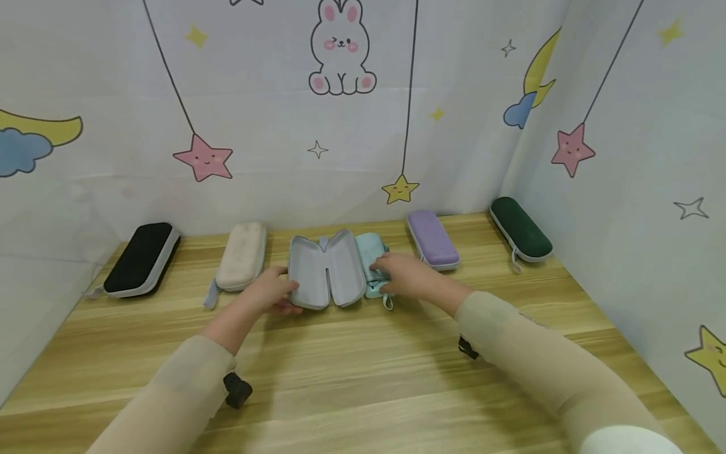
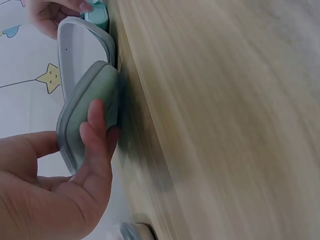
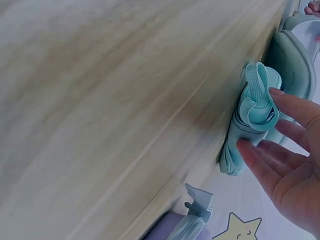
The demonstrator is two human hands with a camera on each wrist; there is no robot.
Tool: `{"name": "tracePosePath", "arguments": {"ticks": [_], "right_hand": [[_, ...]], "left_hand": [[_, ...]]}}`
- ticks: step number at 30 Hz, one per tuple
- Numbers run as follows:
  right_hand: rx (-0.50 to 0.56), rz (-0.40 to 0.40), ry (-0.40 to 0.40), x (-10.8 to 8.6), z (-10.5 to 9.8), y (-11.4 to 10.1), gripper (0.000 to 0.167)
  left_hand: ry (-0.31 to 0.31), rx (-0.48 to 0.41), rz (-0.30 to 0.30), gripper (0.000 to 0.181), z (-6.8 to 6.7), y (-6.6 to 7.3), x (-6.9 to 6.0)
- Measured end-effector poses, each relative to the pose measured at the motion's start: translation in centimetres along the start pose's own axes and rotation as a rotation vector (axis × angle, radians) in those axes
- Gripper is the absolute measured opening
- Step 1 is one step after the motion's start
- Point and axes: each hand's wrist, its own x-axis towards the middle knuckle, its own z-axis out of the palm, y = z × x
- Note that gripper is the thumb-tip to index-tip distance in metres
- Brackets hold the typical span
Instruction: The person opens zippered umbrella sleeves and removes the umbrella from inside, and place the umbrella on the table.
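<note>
An unzipped zip case (image 1: 347,268), light grey inside and green outside, lies spread open on the table. My left hand (image 1: 266,291) holds its left half, with the thumb at the rim and the fingers against the green outer shell (image 2: 100,92) in the left wrist view. Right beside the case lies a folded mint-green compact umbrella (image 1: 371,255) with a looped wrist strap (image 3: 257,85). My right hand (image 1: 405,275) grips the umbrella near its handle end, thumb and fingers on opposite sides in the right wrist view.
Closed zip cases stand along the back of the wooden table (image 1: 363,378): black (image 1: 142,258), cream (image 1: 242,255), purple (image 1: 433,239) and dark green (image 1: 520,228). A patterned white cloth wall (image 1: 255,94) rises behind them and on both sides.
</note>
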Motion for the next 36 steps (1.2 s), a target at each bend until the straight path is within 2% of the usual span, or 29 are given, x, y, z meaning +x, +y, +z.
{"name": "tracePosePath", "arguments": {"ticks": [2, 10, 16, 21, 29, 36], "right_hand": [[0.004, 0.006, 0.0, 0.3, 0.0, -0.1, 0.054], [0.013, 0.046, -0.001, 2.7, -0.3, -0.4, 0.054], [0.042, 0.075, -0.007, 4.5, -0.5, -0.5, 0.055], [0.042, 0.064, 0.005, 5.5, -0.7, -0.3, 0.055], [0.037, 0.08, -0.011, 5.9, -0.9, -0.2, 0.055], [0.021, 0.063, -0.011, 5.3, -0.9, 0.2, 0.052]], "left_hand": [[0.018, -0.016, 0.007, 0.063, -0.1, 0.1, 0.3], [0.131, 0.013, 0.031, 0.058, -1.0, 0.5, 1.9], [0.181, 0.024, 0.037, 0.058, -1.4, 1.0, 3.2], [0.201, 0.036, 0.035, 0.056, -1.7, 1.5, 3.7], [0.229, 0.043, 0.025, 0.056, -1.7, 1.6, 3.7], [0.203, 0.036, 0.02, 0.058, -2.0, 1.0, 3.2]]}}
